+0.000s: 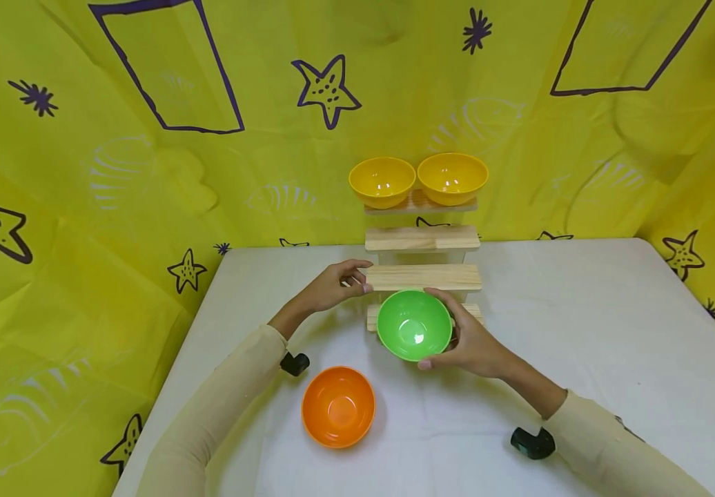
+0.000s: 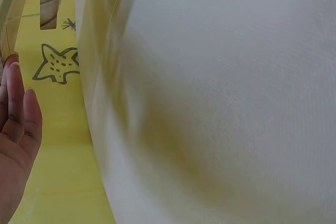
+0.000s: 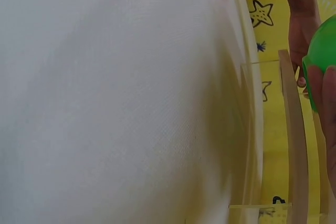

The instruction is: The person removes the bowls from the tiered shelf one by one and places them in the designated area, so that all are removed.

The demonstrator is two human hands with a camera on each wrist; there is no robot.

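A green bowl [image 1: 413, 323] is in my right hand [image 1: 475, 345], tilted so its inside faces the head camera. The thumb lies at the bowl's near rim and the fingers reach round its right side. Behind it stands a stepped wooden rack [image 1: 423, 277]; the bowl overlaps its lowest board in the head view. My left hand [image 1: 332, 284] grips the left end of a board just above, thumb at the front edge and forefinger at the back edge. In the right wrist view the green bowl [image 3: 324, 48] shows partly, beside the right fingers [image 3: 321, 95].
Two yellow bowls, a left one [image 1: 382, 183] and a right one [image 1: 453, 179], sit side by side on the rack's top board. An orange bowl [image 1: 338, 407] rests on the white-covered table [image 1: 581, 331], nearer the body. Yellow patterned cloth [image 1: 258, 159] hangs behind and at both sides.
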